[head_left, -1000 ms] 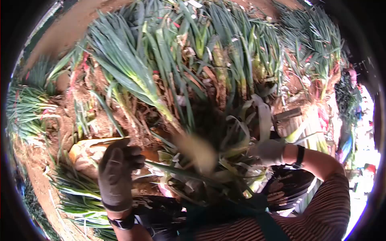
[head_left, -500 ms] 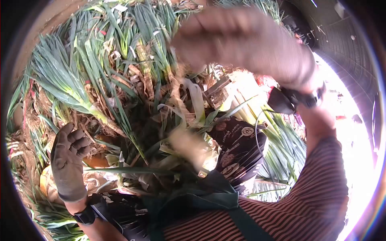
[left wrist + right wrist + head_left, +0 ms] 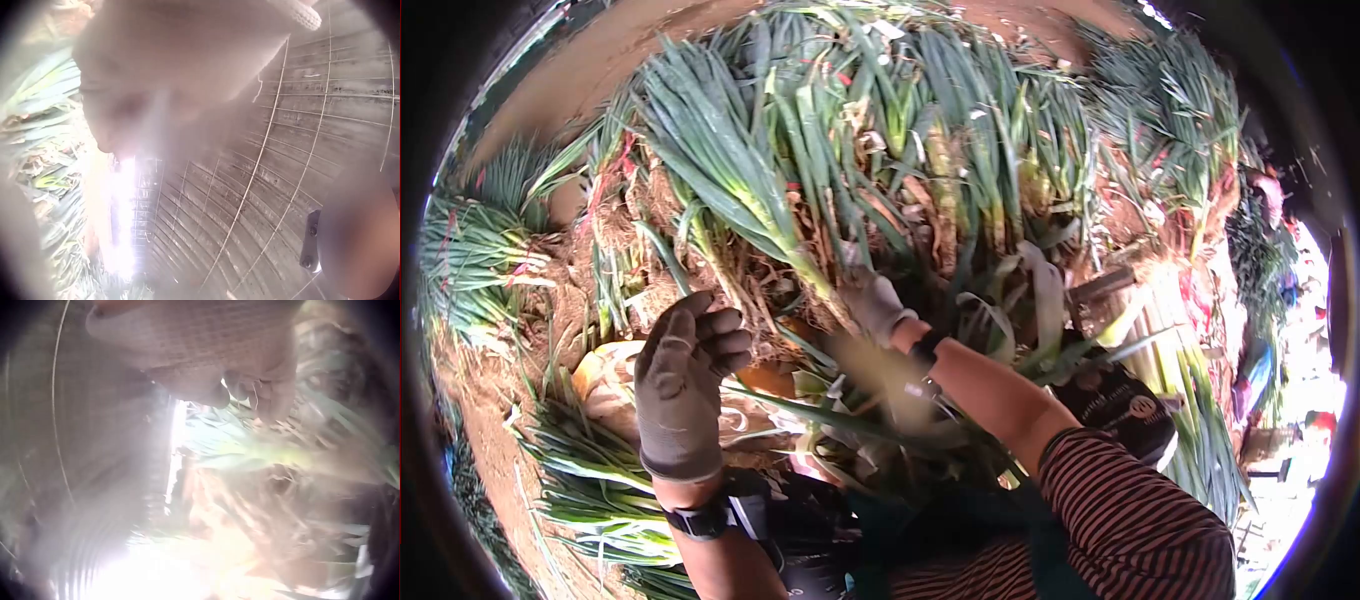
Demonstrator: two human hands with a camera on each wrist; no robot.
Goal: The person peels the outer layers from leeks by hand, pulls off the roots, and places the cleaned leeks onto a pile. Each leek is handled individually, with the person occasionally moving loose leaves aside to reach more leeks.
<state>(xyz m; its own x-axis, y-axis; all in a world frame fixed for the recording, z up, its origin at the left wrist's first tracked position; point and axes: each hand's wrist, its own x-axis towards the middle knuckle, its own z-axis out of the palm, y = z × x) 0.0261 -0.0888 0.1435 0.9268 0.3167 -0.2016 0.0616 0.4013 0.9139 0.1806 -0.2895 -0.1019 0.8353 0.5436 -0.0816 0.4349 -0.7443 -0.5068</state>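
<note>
My gloved right hand (image 3: 875, 303) is beside the lower end of a long leek (image 3: 775, 225), which lies slanted with its green leaves up and to the left. In the right wrist view the fingers (image 3: 209, 394) bend down, apart from a leek stalk (image 3: 275, 453) running across below them. My gloved left hand (image 3: 683, 390) is raised at the left, fingers loosely bent and nothing in them. The left wrist view shows this hand (image 3: 175, 56) large and blurred. Loose leek leaves (image 3: 850, 425) lie in front of my lap.
A broad row of leeks (image 3: 960, 130) stands behind, with tied bundles (image 3: 480, 260) at the left. More leeks (image 3: 1190, 400) lie at the right beside a short wooden piece (image 3: 1100, 285). A blurred pale oblong shape (image 3: 885, 385) hangs close to the camera.
My right hand left the leaves at the right, swept up close to the camera, then came down beside the slanted leek. The left hand stays raised; the head view swung right and back.
</note>
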